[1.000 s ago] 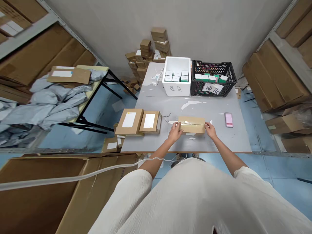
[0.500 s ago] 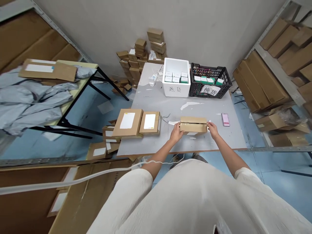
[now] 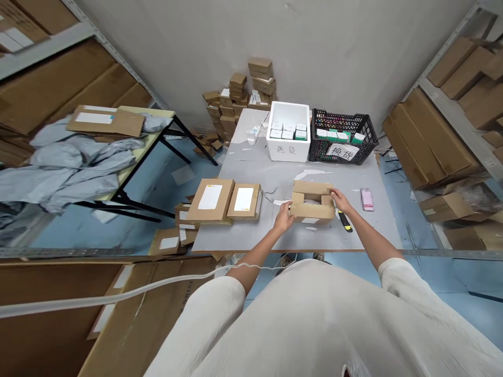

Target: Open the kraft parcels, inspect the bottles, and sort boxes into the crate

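A small cardboard box (image 3: 313, 211) sits near the front edge of the grey table (image 3: 251, 238), its top flaps raised and parted. Something pale shows inside, too small to tell. At the box's left end, my left hand (image 3: 283, 219) grips the cardboard with bent fingers. My right hand (image 3: 340, 201) has its fingers closed on the flap at the right end. A black and yellow utility knife (image 3: 345, 222) lies on the table just below my right hand.
Two labelled cartons (image 3: 210, 201) lie to the left. Behind stand a white foam bin (image 3: 288, 151) and a black crate (image 3: 341, 153) with small white and green boxes. A pink item (image 3: 367, 200) lies right. A side table (image 3: 135, 157) holds grey bags.
The box's top flaps have come apart and its inside now shows. My right hand has moved slightly up and left along the box. The knife is now visible beside it.
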The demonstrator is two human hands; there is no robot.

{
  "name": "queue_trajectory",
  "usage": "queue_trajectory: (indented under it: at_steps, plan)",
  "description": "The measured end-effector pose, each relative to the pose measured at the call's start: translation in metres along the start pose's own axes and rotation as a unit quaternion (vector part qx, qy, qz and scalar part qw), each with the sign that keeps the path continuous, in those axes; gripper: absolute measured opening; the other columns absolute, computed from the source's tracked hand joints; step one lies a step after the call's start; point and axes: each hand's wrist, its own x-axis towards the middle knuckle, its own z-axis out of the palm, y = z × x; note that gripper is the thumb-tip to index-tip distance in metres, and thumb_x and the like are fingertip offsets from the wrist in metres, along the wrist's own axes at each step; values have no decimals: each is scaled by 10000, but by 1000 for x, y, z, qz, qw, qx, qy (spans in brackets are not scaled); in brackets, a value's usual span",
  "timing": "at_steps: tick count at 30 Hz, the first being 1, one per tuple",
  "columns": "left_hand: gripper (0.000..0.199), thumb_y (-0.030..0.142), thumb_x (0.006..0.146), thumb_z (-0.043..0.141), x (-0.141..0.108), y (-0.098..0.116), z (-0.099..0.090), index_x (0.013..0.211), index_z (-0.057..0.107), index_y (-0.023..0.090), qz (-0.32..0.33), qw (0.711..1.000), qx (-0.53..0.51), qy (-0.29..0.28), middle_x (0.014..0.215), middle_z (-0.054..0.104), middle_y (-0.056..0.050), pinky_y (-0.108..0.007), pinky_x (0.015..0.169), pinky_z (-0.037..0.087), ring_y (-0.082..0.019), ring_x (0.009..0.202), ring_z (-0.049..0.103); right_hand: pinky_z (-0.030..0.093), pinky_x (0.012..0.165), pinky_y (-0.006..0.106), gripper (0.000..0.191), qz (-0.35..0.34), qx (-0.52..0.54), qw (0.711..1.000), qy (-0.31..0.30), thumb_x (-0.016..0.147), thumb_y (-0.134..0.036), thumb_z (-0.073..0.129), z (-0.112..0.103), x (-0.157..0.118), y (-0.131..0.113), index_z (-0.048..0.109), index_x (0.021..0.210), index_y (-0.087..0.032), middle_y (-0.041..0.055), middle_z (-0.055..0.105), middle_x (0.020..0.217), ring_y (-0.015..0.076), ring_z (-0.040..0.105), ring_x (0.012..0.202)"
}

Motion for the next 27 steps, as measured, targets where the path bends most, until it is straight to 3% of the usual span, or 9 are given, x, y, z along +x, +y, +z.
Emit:
queue_trajectory:
  at_steps: [6,9,12,17,21,24,27]
  plan:
    - [185,347,1081,502,-7,18,-7,1146,639,241,34,997,10,73,1333,647,-107,-435,1179,481,-258,1361,584,467,1211,534,535,17,-45,997,-55,932,-521,606,-8,20,18,709,1375,-239,115,705,1488,322,648,1344]
    - [208,327,1069,504,-13,19,-13,964,661,239,51,997,33,38,1235,676,-95,-435,1147,506,-260,1266,634,466,1207,531,626,17,-76,994,-76,906,-483,636,-5,22,24,643,1475,-223,131,660,1546,330,638,1359]
    - [73,275,947,668,-17,20,-18,1005,701,246,69,992,103,-23,1315,656,-107,-499,1160,495,-312,1311,616,431,1208,581,735,24,-154,985,-72,861,-493,714,4,19,25,585,1538,-236,147,648,1552,385,595,1387]
    - [571,183,834,775,-3,34,-17,1375,671,335,129,961,218,-109,1638,483,-128,-620,1272,339,-397,1571,393,345,1217,645,916,5,-249,967,-59,790,-579,797,29,5,19,497,1603,-281,160,490,1687,460,474,1461]
    - [526,247,827,820,21,42,-14,1326,691,355,179,926,279,-181,1728,397,-104,-691,1317,187,-389,1653,270,306,1233,661,943,-1,-271,961,-58,774,-487,786,37,-3,12,454,1638,-308,141,404,1739,464,435,1493]
    - [569,254,774,877,26,39,-17,1305,685,324,204,914,304,-172,1739,375,-122,-695,1331,128,-389,1669,233,329,1234,658,945,6,-234,970,-62,782,-425,732,28,-5,9,426,1670,-318,121,413,1737,450,451,1496]
    - [698,301,751,922,16,32,-27,1386,632,294,202,930,289,-108,1760,335,-157,-700,1338,90,-399,1685,188,389,1232,626,941,1,-173,983,-59,796,-419,683,11,-11,7,419,1691,-296,108,486,1693,414,486,1497]
